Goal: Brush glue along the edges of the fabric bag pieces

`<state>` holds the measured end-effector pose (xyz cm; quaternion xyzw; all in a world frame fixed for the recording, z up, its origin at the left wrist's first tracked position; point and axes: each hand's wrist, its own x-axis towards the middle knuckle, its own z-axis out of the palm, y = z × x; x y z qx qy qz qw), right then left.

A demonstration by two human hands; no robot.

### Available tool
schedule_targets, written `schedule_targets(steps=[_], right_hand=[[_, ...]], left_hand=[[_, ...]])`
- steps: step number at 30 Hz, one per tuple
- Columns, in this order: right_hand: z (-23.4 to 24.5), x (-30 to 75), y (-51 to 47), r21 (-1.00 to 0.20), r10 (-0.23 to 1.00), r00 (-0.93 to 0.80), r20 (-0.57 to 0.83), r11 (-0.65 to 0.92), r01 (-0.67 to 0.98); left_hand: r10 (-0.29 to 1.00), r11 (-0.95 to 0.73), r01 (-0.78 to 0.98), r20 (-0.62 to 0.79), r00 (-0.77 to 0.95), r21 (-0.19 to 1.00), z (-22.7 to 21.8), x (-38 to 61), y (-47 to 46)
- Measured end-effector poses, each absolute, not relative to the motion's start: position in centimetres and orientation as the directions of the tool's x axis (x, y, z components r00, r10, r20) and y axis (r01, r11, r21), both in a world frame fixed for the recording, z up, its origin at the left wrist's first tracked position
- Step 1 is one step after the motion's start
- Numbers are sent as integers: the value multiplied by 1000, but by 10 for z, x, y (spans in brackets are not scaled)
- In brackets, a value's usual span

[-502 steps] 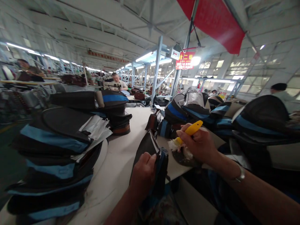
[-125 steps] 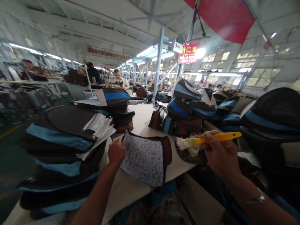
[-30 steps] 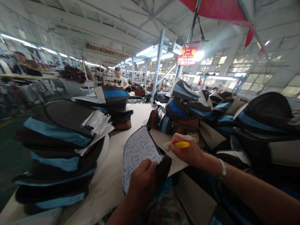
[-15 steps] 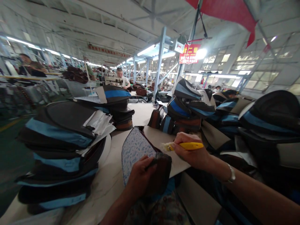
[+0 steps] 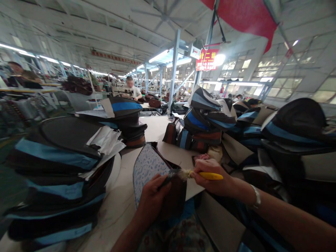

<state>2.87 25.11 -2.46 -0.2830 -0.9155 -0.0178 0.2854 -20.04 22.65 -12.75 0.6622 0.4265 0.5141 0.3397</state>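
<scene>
Nearest me, my left hand (image 5: pixel 152 196) pinches the dark edge of the lined piece (image 5: pixel 151 168), thumb against fingers. The piece stands tilted over the pale surface (image 5: pixel 115 206), its patterned lining to the left and its brown side to the right. My right hand (image 5: pixel 211 175) is wrapped around the yellow brush (image 5: pixel 214 176), and I wear a bracelet (image 5: pixel 256 196) on that wrist.

Half a second ago the bristles hung just above the edge; now they have come down and appear to touch it beside my left fingertips. I judge that the brushing itself is now under way there.

Just beyond my right hand lies a pale bundle (image 5: pixel 215 153), too unclear to name. On my left rises a stack of dark-and-blue pieces (image 5: pixel 56 155) with crumpled paper (image 5: pixel 105 140) on it; ahead sit small brown-and-black pieces (image 5: pixel 170 133). Far off, a person in white (image 5: pixel 135 92) sits near a machine.
</scene>
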Motion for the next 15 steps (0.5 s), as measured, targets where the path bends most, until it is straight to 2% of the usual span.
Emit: schedule_targets(steps=[2, 5, 8, 11, 13, 15], right_hand=[[-26, 44, 260, -194, 578, -602, 552, 790, 581], [-25, 78, 280, -385, 749, -368, 550, 619, 685], [-25, 126, 308, -471, 827, -51, 561, 369, 802], [-37, 173, 336, -469, 816, 103, 568, 219, 855], [-53, 198, 352, -471, 825, 152, 544, 150, 869], [-71, 214, 367, -481, 848, 174, 500, 105, 870]], left_hand=[[901, -433, 243, 417, 114, 868, -124, -201, 228], [844, -520, 363, 530, 80, 773, -117, -209, 233], [665, -609, 596, 746, 24, 524, -112, -223, 246], [470, -567, 766, 883, -2, 304, -118, -237, 269], [423, -507, 816, 905, -44, 277, -130, -243, 285], [464, -443, 832, 879, -107, 335, -146, -246, 299]])
